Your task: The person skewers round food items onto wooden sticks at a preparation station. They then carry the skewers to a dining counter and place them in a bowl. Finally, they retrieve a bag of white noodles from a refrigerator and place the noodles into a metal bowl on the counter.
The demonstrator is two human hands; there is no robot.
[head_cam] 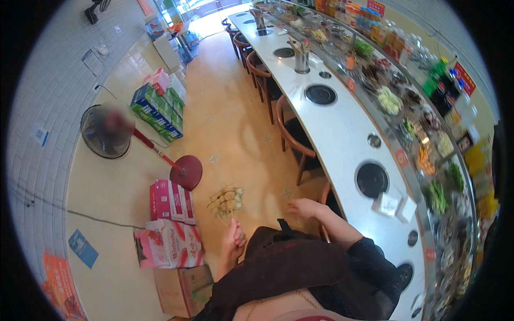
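My left hand (pixel 235 239) is closed around the thin sticks of several food skewers. The skewered pieces (pixel 227 200), pale and yellowish-brown, fan out above my fist over the tiled floor. What food they are is hard to tell. My right hand (pixel 306 208) hangs in the air with nothing in it, its fingers loosely extended, close to the wooden chairs along the counter. A dark apron (pixel 297 261) covers my front between both arms.
To my right runs a long white counter (pixel 341 132) with round black hotplates (pixel 372 179) and a food-filled shelf behind. Wooden chairs (pixel 297 140) line it. On the left stand a pedestal fan (pixel 186 171), stacked cartons (pixel 172 242) and green boxes (pixel 158 110).
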